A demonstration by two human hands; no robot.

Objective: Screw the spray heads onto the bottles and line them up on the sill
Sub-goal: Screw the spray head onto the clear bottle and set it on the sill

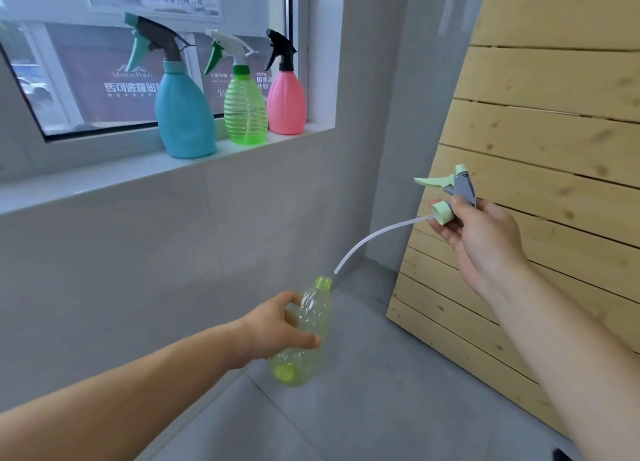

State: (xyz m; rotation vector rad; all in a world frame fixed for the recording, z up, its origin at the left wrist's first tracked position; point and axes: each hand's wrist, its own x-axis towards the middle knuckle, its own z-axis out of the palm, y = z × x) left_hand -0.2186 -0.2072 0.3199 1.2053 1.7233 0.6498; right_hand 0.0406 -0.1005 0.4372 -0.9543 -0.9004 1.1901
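My left hand (277, 329) grips a clear yellow-green bottle (304, 336), tilted with its open neck pointing up and right. My right hand (481, 238) holds a spray head (453, 197) with a pale green trigger and collar and a grey body. Its white dip tube (367, 240) curves down, and the tip hangs just beside the bottle's mouth, outside it. On the white sill (104, 180) stand three bottles with heads on: a blue bottle (183, 114), a green ribbed bottle (245, 112) and a pink bottle (286, 103).
A slatted wooden panel (540, 148) leans against the wall at the right, close behind my right hand. Grey floor tiles (363, 408) lie below. The window glass (86, 76) behind the sill carries printed lettering.
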